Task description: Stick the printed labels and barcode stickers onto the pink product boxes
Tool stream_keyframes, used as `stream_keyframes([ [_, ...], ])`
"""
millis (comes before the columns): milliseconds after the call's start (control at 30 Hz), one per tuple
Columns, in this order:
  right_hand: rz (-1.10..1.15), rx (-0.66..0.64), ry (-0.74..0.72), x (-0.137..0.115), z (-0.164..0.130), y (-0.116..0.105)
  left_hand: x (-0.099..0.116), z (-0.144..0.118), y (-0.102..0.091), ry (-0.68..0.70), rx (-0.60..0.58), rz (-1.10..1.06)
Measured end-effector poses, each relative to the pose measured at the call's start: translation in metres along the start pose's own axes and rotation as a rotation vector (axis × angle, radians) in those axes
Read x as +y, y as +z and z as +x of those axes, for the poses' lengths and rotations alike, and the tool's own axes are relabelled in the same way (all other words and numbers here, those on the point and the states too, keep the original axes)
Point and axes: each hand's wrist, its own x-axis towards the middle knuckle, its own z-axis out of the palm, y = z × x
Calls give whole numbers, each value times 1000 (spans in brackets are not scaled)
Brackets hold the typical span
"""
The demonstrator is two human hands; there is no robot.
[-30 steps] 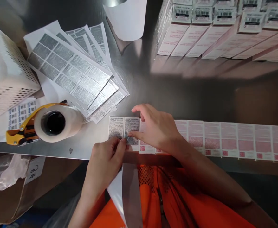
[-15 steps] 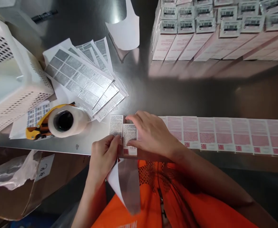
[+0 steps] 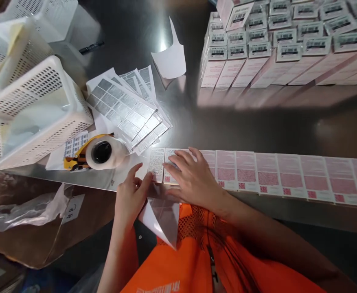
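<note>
My right hand (image 3: 192, 175) lies with its fingers spread over a small flat carton (image 3: 167, 177) with a printed text label, pressing on its face. To its left, a second carton (image 3: 156, 162) bears a similar text label. My left hand (image 3: 132, 193) is beside that carton, the thumb tip touching its lower left corner and the index finger raised apart. A glossy label sheet (image 3: 161, 219) with a curled edge hangs below, apparently held in my left hand's curled fingers. A row of pink-and-white cartons (image 3: 268, 175) runs to the right along the table edge.
Label sheets (image 3: 123, 106) lie fanned at the left, near a tape dispenser (image 3: 103, 152) and white baskets (image 3: 40, 118). Stacked cartons (image 3: 245, 67) stand at the back right. A torn paper piece (image 3: 172, 61) and a black marker (image 3: 91, 47) lie behind. A cardboard box (image 3: 56, 240) is below left.
The second labelled carton has shifted up into line with the first. My right fingers have spread over it, and my left thumb and index finger have come apart. The view has shifted left.
</note>
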Motion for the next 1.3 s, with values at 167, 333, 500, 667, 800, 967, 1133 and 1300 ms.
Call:
stream_keyframes([
  [167,-9,47,-2,-9,-6,18,3,9,5,68,-82,63],
  [333,4,189,-118,-15,-12,29,5,6,2,58,-34,77],
  [500,624,291,115,-23,-25,-6,21,-3,-5,44,340,2],
  [667,1088,-63,281,-23,-37,-35,41,1,-9,78,559,-262],
  [800,882,202,468,-3,-41,-34,34,8,-16,222,16,-708],
  [967,306,599,382,1,-40,-34,27,2,-10,237,-269,-793],
  [1133,349,597,224,-19,-32,-30,33,-13,-5,264,-233,-783],
  [1300,517,598,220,-25,-26,-23,30,-21,-9,281,-242,-798],
])
